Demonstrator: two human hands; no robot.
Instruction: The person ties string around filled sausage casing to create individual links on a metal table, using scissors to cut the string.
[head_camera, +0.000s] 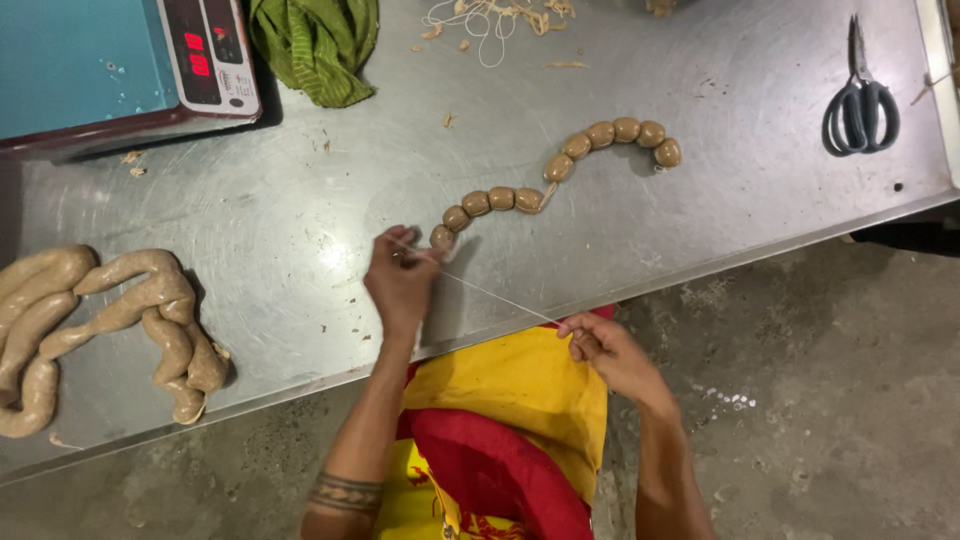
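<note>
A: String position? Hands?

B: Thin white string (495, 296) is drawn taut between pinching left hand (400, 280) and right hand (605, 348).

A: Sausage?

B: Knobbly, bead-shaped tan sausage chain (560, 165) is laid curving on scuffed steel table (700, 220); its end is pressed under the left hand.

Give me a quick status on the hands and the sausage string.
Left hand pinching link chain end. Right hand pulling string taut. Nothing between.
</note>
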